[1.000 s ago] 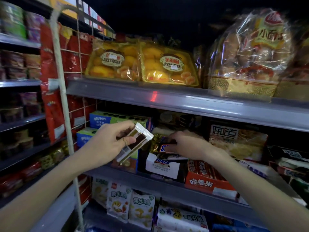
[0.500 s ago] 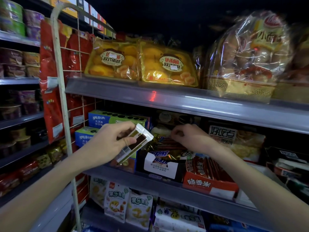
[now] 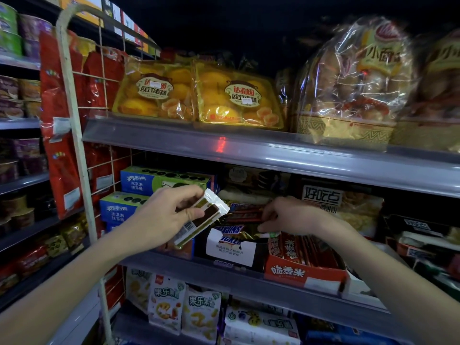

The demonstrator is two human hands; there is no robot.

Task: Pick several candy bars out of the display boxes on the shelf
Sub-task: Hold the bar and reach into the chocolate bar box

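The left grip [image 3: 161, 220] is closed on a white-and-brown candy bar [image 3: 199, 219], thumb across its face and fingers behind, the bar tilted with its crimped end up and to the right and its barcode end down toward the palm; the right grip [image 3: 291, 215] reaches into the black display box [image 3: 231, 247] just right of that bar, fingertips [image 3: 266, 215] curled down among the brown Snickers bars [image 3: 246, 212], though whether they have closed on one I cannot tell; the two grips sit near each other but apart, the held bar's crimped end between them; right of and below the right grip, touching the black box, stands a red box [image 3: 301, 272] of upright red bars; behind the left grip are stacked blue-and-green cookie boxes [image 3: 164, 180]; both display boxes rest on the middle shelf [image 3: 174, 262]; above the grips an upper shelf [image 3: 273, 153] carries yellow cake packs [image 3: 239, 95] and bagged bread [image 3: 356, 83]; below them hang snack pouches [image 3: 166, 305].
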